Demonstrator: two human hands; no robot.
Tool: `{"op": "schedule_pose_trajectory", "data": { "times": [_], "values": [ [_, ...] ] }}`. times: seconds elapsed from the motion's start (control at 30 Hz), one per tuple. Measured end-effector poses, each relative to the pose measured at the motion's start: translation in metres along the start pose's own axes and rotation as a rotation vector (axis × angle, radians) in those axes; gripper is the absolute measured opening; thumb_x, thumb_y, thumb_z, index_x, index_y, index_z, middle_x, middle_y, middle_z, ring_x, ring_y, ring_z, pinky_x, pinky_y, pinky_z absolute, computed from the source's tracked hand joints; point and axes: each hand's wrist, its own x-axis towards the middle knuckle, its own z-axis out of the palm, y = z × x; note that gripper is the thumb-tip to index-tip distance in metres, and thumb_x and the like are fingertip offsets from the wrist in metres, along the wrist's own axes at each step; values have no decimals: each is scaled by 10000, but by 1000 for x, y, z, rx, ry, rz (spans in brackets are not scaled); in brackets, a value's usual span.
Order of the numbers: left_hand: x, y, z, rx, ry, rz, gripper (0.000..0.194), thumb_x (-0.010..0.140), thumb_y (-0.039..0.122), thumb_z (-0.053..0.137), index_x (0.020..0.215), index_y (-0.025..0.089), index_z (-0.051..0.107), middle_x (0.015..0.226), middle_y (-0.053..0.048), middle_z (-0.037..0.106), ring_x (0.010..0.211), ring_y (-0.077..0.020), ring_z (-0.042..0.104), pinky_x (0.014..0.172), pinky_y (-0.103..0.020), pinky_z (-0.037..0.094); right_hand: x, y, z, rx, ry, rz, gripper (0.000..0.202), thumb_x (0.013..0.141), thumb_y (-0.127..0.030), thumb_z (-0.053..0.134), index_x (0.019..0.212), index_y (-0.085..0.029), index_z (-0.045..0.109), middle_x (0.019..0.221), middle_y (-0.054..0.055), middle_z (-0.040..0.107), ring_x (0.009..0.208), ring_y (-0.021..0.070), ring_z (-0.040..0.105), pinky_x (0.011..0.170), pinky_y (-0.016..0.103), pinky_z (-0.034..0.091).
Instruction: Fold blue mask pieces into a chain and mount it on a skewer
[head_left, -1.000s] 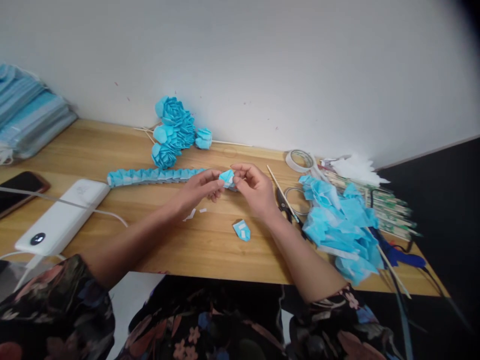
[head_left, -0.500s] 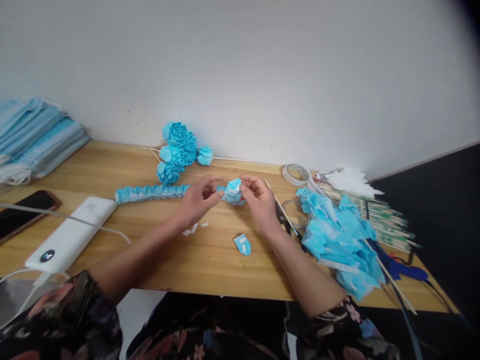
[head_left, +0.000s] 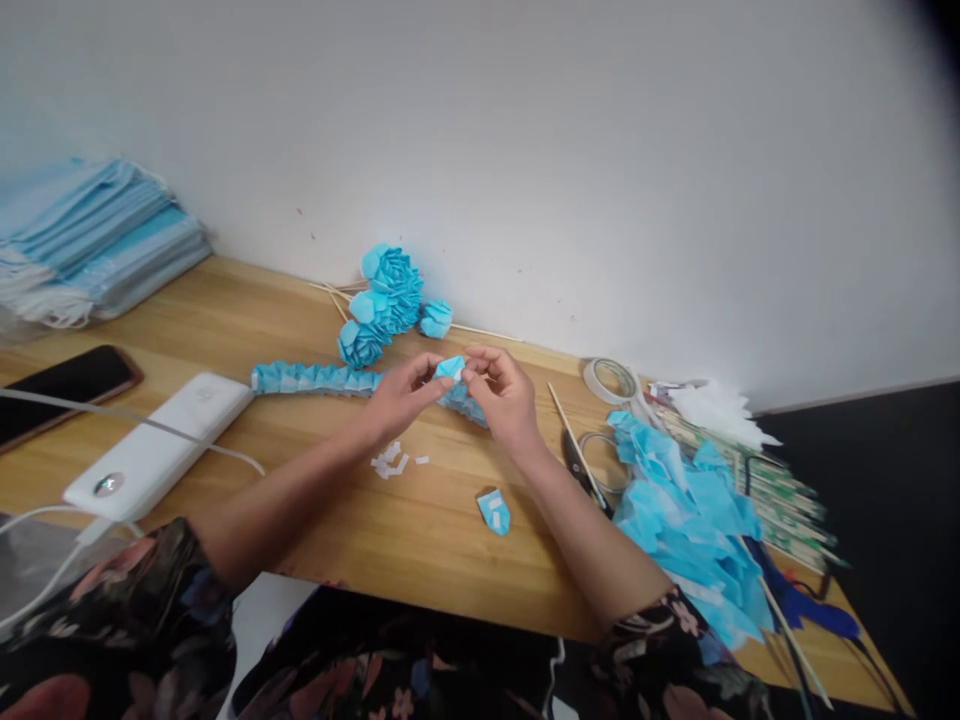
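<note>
Between my two hands, above the middle of the table, is a small folded blue petal (head_left: pixel 451 369). My left hand (head_left: pixel 405 392) pinches its left side between thumb and fingers. The thumb and fingertips of my right hand (head_left: pixel 504 390) close on its right edge. Behind and below them runs a long row of folded blue petals (head_left: pixel 315 378), partly hidden by my hands. Another blue petal with white tape strips (head_left: pixel 494 511) lies nearer me on the table. Small white paper scraps (head_left: pixel 390 460) are scattered below my left wrist.
Blue flowers on sticks (head_left: pixel 386 305) lie by the wall. At left are stacked face masks (head_left: pixel 112 240), a phone (head_left: pixel 67 395) and a white power bank (head_left: pixel 161 440). To the right are a tape roll (head_left: pixel 609 381), scissors (head_left: pixel 577 460), crumpled blue material (head_left: pixel 686 510) and a blue-handled tool (head_left: pixel 817 610).
The view has shifted and tilted a little. My hands have come closer together around the petal, which is now turned and held from both sides.
</note>
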Motion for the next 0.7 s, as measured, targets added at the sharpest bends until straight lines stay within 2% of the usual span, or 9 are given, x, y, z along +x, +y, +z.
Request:
{"op": "schedule_pose_trajectory", "data": {
  "times": [0.27,0.47,0.57,0.7],
  "values": [
    [2,-1,-8,-3,27,-1,274,755,437,635,762,172,564,693,35,506,669,-121,441,654,-269,346,1,4,10,-16,-15,-28,281,851,-310,636,1119,-223,634,872,-8,666,687,111,586,620,237,467],
    [4,-2,-9,-29,9,8,263,748,420,652,729,168,574,671,31,534,656,-117,455,652,-264,351,0,6,8,-15,-33,-42,267,862,-304,640,1118,-229,639,855,-12,669,725,122,612,651,246,486],
    [4,-2,-9,-46,30,0,262,740,413,655,696,173,560,634,34,525,631,-114,445,638,-261,352,-1,0,5,-53,14,-55,230,894,-322,599,1099,-226,641,851,-3,671,724,134,621,650,259,502],
    [4,-2,-9,-61,71,5,287,749,430,669,688,173,557,621,35,518,625,-113,445,632,-262,349,-5,-16,2,-318,62,-245,100,916,-267,574,944,-224,660,841,12,695,750,156,635,708,293,507]
  ]
}}
